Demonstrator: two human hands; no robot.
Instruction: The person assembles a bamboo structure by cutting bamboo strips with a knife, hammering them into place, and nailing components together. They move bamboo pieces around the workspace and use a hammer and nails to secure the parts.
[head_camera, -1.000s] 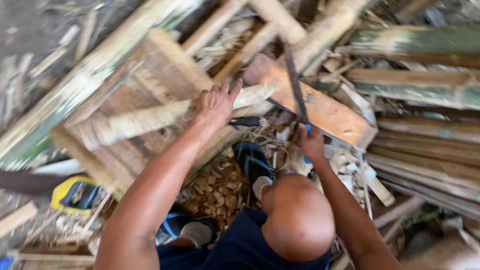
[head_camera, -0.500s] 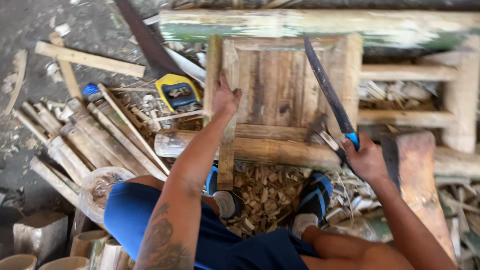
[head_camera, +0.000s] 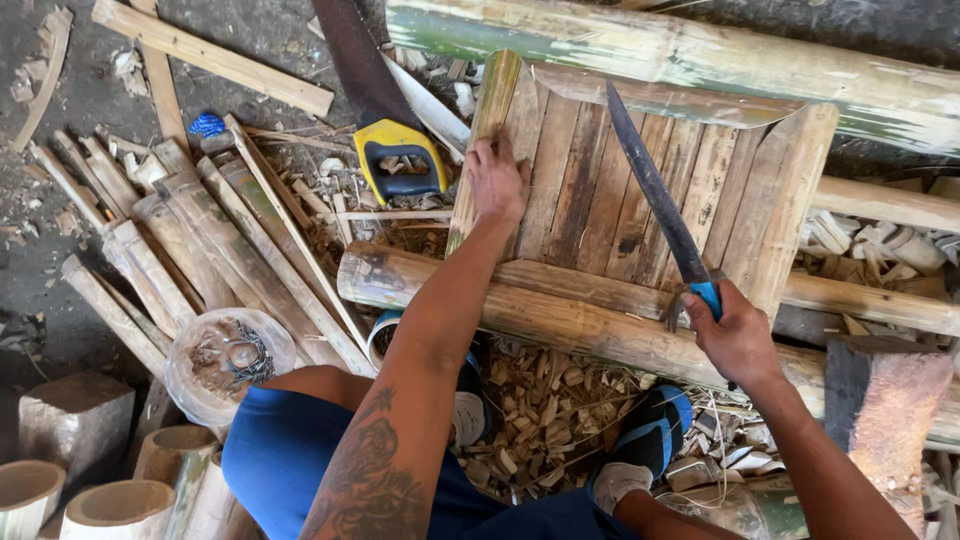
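Bamboo panel (head_camera: 620, 190) lies flat across a thick bamboo pole (head_camera: 560, 315), slats already set side by side within two side rails. Left hand (head_camera: 497, 180) presses on the left rail, fingers spread flat on it, not curled round anything. Right hand (head_camera: 738, 338) is closed tight round the blue handle of a long knife (head_camera: 655, 195), whose blade lies angled over the slats, tip toward the far edge. Panel looks mostly assembled, judging by the full row of slats; trimming or fixing seems left, though the exact point can't be told.

Chips (head_camera: 545, 410) are piled between the feet, so plenty of cutting looks done. Yellow-handled saw (head_camera: 395, 150) lies just left of the panel. Split bamboo strips (head_camera: 200, 240) are stacked further left, plastic bag (head_camera: 225, 360) of small metal bits by the knee. Big green bamboo pole (head_camera: 700, 50) runs along the top. Wood block (head_camera: 885, 420) sits at right. Ground is bare dark dirt, littered with offcuts; outdoor or shed work area, daylight.
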